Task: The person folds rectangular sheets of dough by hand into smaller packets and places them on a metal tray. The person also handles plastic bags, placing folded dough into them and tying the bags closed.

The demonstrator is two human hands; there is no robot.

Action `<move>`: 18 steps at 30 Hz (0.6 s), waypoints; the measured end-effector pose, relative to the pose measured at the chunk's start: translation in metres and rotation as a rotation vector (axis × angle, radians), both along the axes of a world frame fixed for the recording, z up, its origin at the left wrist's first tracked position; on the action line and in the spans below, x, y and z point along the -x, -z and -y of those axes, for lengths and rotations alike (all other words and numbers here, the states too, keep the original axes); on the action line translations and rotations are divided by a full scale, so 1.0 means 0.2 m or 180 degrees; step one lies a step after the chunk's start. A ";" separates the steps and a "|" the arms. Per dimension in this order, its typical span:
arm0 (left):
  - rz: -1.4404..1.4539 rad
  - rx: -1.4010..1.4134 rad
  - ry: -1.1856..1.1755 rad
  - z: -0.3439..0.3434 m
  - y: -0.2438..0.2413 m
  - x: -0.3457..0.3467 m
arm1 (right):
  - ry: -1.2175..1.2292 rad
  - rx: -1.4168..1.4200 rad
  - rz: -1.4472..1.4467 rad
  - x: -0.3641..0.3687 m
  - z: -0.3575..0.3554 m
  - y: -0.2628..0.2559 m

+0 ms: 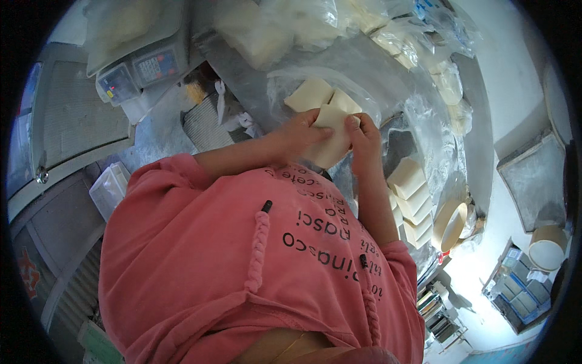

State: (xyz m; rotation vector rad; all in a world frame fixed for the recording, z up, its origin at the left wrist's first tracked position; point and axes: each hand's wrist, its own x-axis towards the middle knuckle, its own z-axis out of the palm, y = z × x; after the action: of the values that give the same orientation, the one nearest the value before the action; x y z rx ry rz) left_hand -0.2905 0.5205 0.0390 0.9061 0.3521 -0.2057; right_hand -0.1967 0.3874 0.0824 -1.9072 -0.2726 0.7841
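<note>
A pale, thin, flexible sheet, perhaps dough [334,136], is held up before my chest between both hands. My left hand [305,134] pinches its left edge between thumb and fingers. At its upper right edge my right hand [363,134] grips it, thumb on top. Just beyond the hands, cut pale pieces [309,94] lie on clear plastic film [277,84] on the grey work surface. The palms and some fingertips are hidden behind the sheet.
Folded pale pieces [411,200] stand in overlapping rows at the right, near a round band-like hoop [450,226]. Plastic bags [291,27] with pale contents lie along the far side. A scale [120,84] stands at the upper left. A white plastic container [110,189] sits at the left.
</note>
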 end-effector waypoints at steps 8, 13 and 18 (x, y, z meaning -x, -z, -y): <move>0.0833 -0.1935 0.0559 -0.21 -0.08 -0.04 | -0.2048 0.0282 0.0640 -0.20 -0.15 -0.18; 0.0004 0.0875 -0.0334 -0.23 0.11 -0.02 | -0.2858 0.0539 0.2810 -0.17 -0.26 -0.38; 0.0524 0.3074 0.0661 -0.25 0.13 0.00 | -0.3621 0.0286 0.4333 -0.08 -0.21 -0.43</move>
State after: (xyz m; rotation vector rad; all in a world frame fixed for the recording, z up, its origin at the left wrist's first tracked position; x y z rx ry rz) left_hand -0.2909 0.5698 0.0132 -0.0021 -0.0204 -0.4396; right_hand -0.1816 0.4300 0.1677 -1.9859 -2.2783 -0.0276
